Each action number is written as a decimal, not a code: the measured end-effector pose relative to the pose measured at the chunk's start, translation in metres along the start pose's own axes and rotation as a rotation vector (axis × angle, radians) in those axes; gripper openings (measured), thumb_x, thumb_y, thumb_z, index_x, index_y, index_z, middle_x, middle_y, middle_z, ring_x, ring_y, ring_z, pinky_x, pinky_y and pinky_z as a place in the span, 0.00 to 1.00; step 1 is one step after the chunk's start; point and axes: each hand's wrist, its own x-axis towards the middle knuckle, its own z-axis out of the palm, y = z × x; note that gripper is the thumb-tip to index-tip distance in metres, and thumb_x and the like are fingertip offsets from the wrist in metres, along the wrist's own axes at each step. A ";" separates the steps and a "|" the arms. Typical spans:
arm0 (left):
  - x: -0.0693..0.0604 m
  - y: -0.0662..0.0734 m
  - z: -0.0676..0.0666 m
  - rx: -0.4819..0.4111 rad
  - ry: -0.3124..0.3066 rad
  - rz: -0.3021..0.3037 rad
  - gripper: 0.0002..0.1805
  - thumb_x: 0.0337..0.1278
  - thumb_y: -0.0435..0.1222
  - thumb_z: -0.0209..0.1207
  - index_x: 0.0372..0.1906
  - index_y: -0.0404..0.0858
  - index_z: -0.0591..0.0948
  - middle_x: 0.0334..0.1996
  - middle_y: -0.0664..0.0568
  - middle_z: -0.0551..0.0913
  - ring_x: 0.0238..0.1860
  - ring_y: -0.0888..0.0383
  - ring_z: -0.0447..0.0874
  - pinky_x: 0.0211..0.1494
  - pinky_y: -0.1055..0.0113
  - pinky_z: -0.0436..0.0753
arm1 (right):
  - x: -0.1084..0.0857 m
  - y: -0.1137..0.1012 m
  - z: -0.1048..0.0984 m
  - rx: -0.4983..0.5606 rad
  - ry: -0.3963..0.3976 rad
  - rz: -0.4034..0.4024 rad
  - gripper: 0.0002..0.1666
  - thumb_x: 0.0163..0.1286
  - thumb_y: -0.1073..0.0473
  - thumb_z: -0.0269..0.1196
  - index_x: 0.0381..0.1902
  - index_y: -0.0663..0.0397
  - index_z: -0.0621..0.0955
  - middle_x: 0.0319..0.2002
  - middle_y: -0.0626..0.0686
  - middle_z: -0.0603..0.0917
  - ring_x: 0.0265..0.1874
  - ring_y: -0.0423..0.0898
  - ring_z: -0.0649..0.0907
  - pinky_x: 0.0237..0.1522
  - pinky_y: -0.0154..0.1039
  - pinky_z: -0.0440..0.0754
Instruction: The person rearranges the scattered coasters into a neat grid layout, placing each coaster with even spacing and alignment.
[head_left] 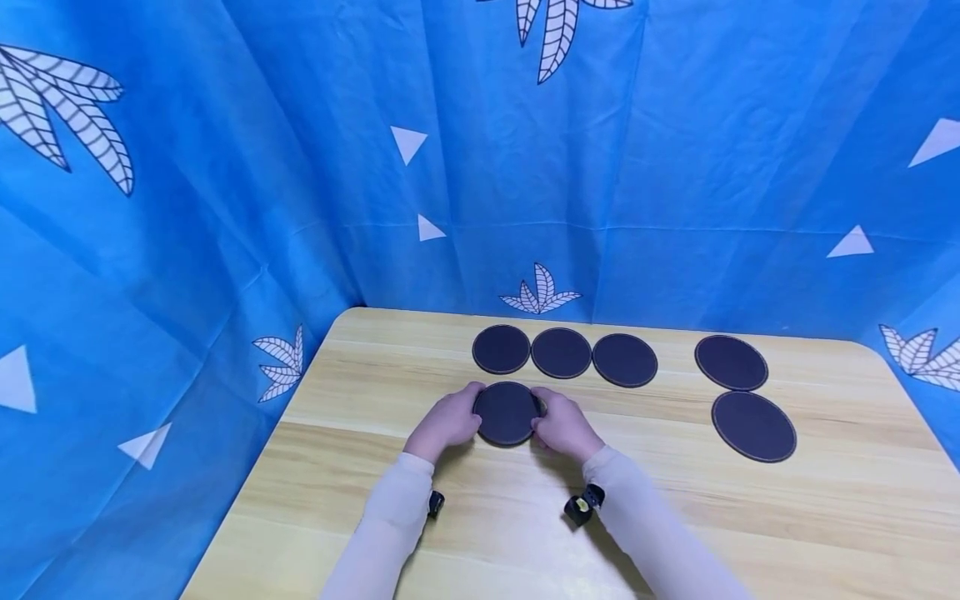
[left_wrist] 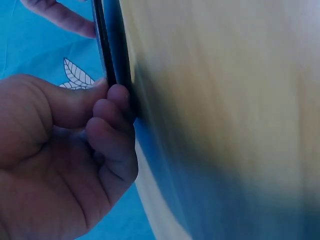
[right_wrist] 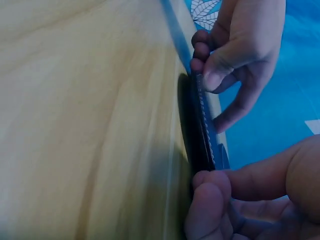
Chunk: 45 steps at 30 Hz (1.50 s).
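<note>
A round dark disc [head_left: 507, 414] with a stitched rim is held between both hands, just above the wooden table. The left hand [head_left: 447, 422] pinches its left edge; in the left wrist view that hand [left_wrist: 65, 145] has its thumb on one face and curled fingertips on the other. At the right edge, the right hand [head_left: 564, 425] pinches the disc too. The right wrist view shows the disc [right_wrist: 202, 125] edge-on, with the right hand [right_wrist: 260, 195] at the near end and the left hand [right_wrist: 245, 55] at the far end.
Behind the hands, three dark discs lie in a row: left [head_left: 501, 349], middle [head_left: 561, 352] and right [head_left: 625, 360]. Two more, one farther back [head_left: 731, 362] and one nearer [head_left: 753, 426], lie at the right. A blue patterned curtain [head_left: 510, 183] hangs behind the wooden table [head_left: 840, 500].
</note>
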 end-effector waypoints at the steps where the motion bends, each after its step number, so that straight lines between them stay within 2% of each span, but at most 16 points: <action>1: 0.001 0.000 -0.001 0.001 -0.004 -0.008 0.28 0.61 0.27 0.55 0.68 0.36 0.72 0.58 0.38 0.81 0.59 0.41 0.79 0.62 0.48 0.76 | 0.001 -0.001 0.001 -0.028 0.003 -0.005 0.33 0.63 0.77 0.59 0.68 0.67 0.72 0.23 0.57 0.83 0.11 0.44 0.79 0.16 0.38 0.78; 5: 0.003 -0.002 -0.005 -0.010 -0.004 -0.015 0.27 0.59 0.27 0.55 0.66 0.36 0.74 0.58 0.39 0.81 0.59 0.42 0.79 0.62 0.48 0.76 | 0.006 -0.005 0.004 -0.121 0.028 -0.015 0.28 0.61 0.76 0.60 0.60 0.65 0.76 0.38 0.61 0.84 0.20 0.47 0.83 0.28 0.40 0.81; 8: 0.005 -0.005 -0.006 -0.010 -0.005 -0.031 0.27 0.61 0.28 0.56 0.66 0.37 0.73 0.59 0.40 0.81 0.60 0.42 0.79 0.63 0.49 0.75 | 0.009 -0.009 0.004 -0.136 0.027 -0.018 0.28 0.60 0.75 0.60 0.60 0.65 0.76 0.42 0.62 0.84 0.24 0.48 0.83 0.32 0.40 0.80; 10: 0.006 -0.006 -0.007 -0.008 -0.005 -0.039 0.27 0.61 0.27 0.56 0.67 0.37 0.73 0.60 0.40 0.80 0.61 0.43 0.78 0.63 0.50 0.75 | 0.010 -0.011 0.005 -0.109 0.017 -0.006 0.28 0.61 0.76 0.60 0.61 0.66 0.75 0.40 0.62 0.84 0.19 0.47 0.83 0.28 0.40 0.81; 13: 0.008 -0.008 -0.006 -0.005 -0.005 -0.040 0.28 0.59 0.26 0.54 0.67 0.36 0.73 0.59 0.40 0.80 0.61 0.42 0.78 0.63 0.49 0.75 | 0.011 -0.013 0.008 -0.045 -0.007 0.037 0.29 0.62 0.76 0.59 0.63 0.67 0.73 0.30 0.60 0.83 0.11 0.45 0.80 0.18 0.39 0.80; 15: 0.009 -0.008 -0.006 -0.001 -0.005 -0.038 0.28 0.59 0.27 0.54 0.67 0.36 0.73 0.59 0.39 0.81 0.60 0.41 0.78 0.63 0.49 0.75 | 0.012 -0.013 0.010 -0.017 -0.015 0.067 0.28 0.63 0.76 0.59 0.63 0.66 0.73 0.23 0.57 0.81 0.10 0.44 0.78 0.13 0.39 0.79; 18: 0.008 -0.009 -0.007 0.012 -0.006 -0.045 0.26 0.64 0.31 0.57 0.68 0.37 0.72 0.58 0.38 0.81 0.60 0.41 0.79 0.63 0.48 0.75 | 0.014 -0.014 0.012 -0.006 -0.021 0.093 0.26 0.63 0.76 0.58 0.61 0.65 0.73 0.17 0.55 0.79 0.09 0.44 0.78 0.12 0.39 0.79; 22: 0.007 -0.009 -0.008 0.015 -0.013 -0.066 0.28 0.67 0.37 0.62 0.69 0.38 0.71 0.59 0.37 0.80 0.60 0.40 0.78 0.63 0.47 0.75 | 0.017 -0.017 0.013 -0.009 -0.022 0.104 0.26 0.62 0.77 0.58 0.60 0.65 0.73 0.17 0.56 0.79 0.09 0.45 0.78 0.11 0.39 0.79; 28: 0.008 -0.010 -0.010 0.002 -0.035 -0.082 0.31 0.67 0.40 0.63 0.72 0.38 0.69 0.61 0.37 0.79 0.61 0.40 0.77 0.63 0.47 0.74 | 0.021 -0.017 0.014 -0.010 -0.015 0.099 0.27 0.60 0.78 0.57 0.59 0.66 0.73 0.24 0.58 0.80 0.09 0.45 0.79 0.12 0.40 0.80; 35: 0.009 -0.012 -0.012 -0.008 -0.044 -0.061 0.31 0.67 0.39 0.64 0.71 0.38 0.69 0.60 0.37 0.79 0.62 0.40 0.77 0.63 0.47 0.74 | 0.023 -0.015 0.014 -0.023 -0.031 0.107 0.29 0.61 0.78 0.57 0.61 0.65 0.72 0.17 0.57 0.80 0.09 0.46 0.79 0.13 0.40 0.80; 45: 0.009 -0.013 -0.012 -0.001 -0.036 -0.062 0.32 0.67 0.39 0.64 0.72 0.38 0.69 0.60 0.37 0.79 0.61 0.40 0.77 0.64 0.47 0.74 | 0.023 -0.016 0.015 -0.016 -0.031 0.104 0.30 0.62 0.77 0.57 0.64 0.65 0.72 0.15 0.56 0.80 0.08 0.45 0.78 0.12 0.40 0.80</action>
